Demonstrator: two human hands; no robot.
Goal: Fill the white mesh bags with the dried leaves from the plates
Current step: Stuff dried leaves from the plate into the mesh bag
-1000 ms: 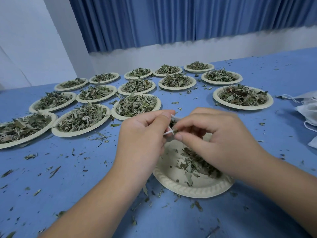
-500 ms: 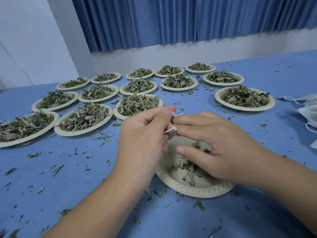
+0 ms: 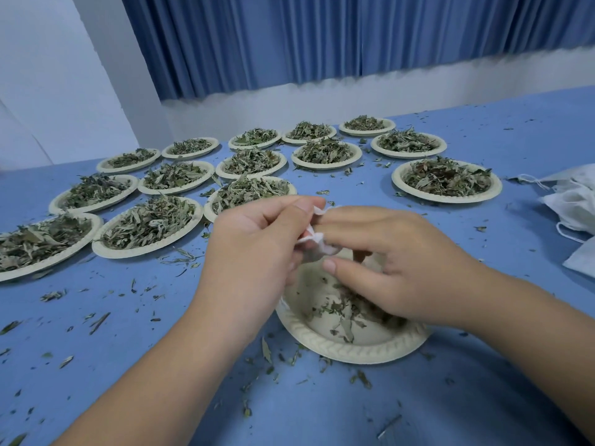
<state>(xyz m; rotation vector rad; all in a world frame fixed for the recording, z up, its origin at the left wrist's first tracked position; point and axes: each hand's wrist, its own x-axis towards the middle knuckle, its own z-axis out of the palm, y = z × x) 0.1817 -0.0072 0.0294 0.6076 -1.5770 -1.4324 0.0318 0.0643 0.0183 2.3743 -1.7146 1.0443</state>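
I count fifteen plates on the table (image 3: 483, 397). Fourteen full plates (image 3: 135, 252) are heaped with leaves (image 3: 145, 222) and spread across the far half. Ten sit in loose rows to the left and centre, and four curve away on the right. The fifteenth is the near plate (image 3: 347, 352), right under the hands. It is nearly bare, with only a thin scatter of scraps (image 3: 344, 310) on its floor.

Two hands are in view, and both are on one bag (image 3: 317, 243). It hangs bunched up just above the near plate's far edge. The left hand (image 3: 257, 252) pinches the bag's upper edge between thumb and forefinger. The right hand (image 3: 396, 268) has its fingers curled in from the other side, gripping the same white mesh, and its thumb points back toward the left hand. The knuckles hide most of the bag, so I cannot tell how full it is.

The spare bags (image 3: 576, 207) lie in one loose white heap at the right edge, well apart from the hands, with drawstrings trailing. I cannot count the bags in that heap.

Leaf crumbs (image 3: 96, 321) litter the blue cloth, thickest around the near plate and to its left. A pleated blue curtain (image 3: 322, 43) hangs behind the table.
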